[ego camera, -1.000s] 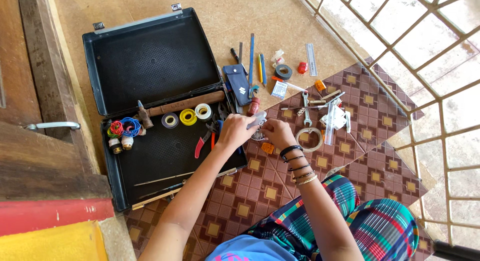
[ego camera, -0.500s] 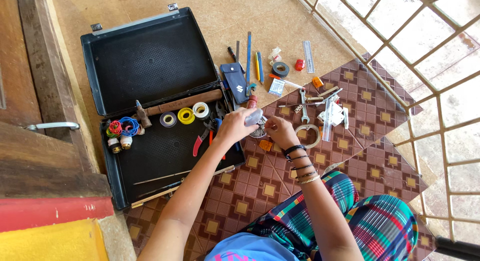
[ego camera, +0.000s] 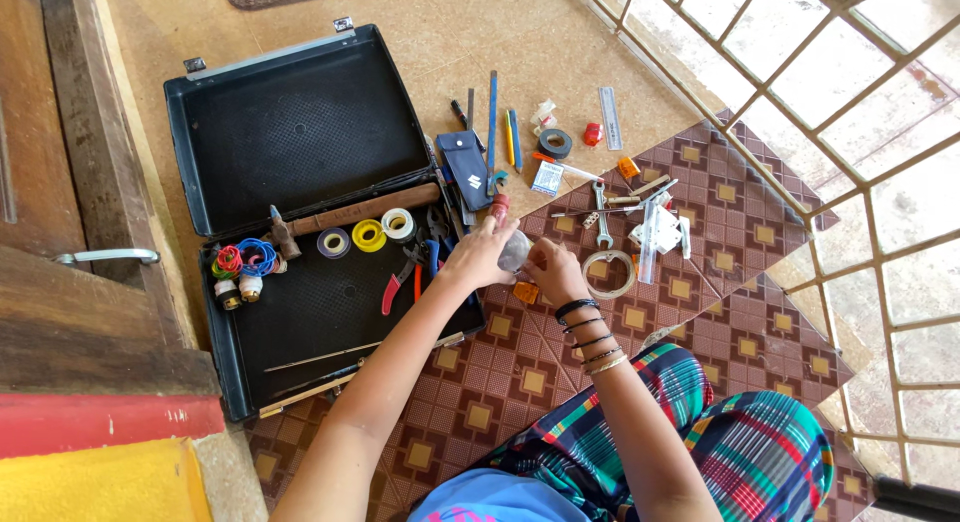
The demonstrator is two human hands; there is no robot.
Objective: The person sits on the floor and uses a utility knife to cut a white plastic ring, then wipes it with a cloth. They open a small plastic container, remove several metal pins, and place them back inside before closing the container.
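Observation:
My left hand [ego camera: 478, 258] and my right hand [ego camera: 553, 272] meet over the right edge of an open black tool case [ego camera: 300, 142]. Together they hold a small clear plastic bag or wrapper [ego camera: 515, 249] between the fingers. What is inside it is too small to tell. A red-handled tool [ego camera: 497, 206] pokes up just beyond my left fingers. Several bangles ring my right wrist [ego camera: 588, 334]. Red-handled pliers [ego camera: 398, 282] lie in the case just left of my left hand.
The case holds a wooden-handled hammer [ego camera: 350, 212], tape rolls [ego camera: 367, 234] and wire coils [ego camera: 245, 260]. On the patterned mat [ego camera: 720, 212] lie a wrench, a tape ring [ego camera: 608, 273], a black tape roll [ego camera: 555, 142], a ruler and small parts. A metal grille stands right, a wooden door left.
Both hands have stayed together at the case edge, working the small clear item. The view has shifted slightly.

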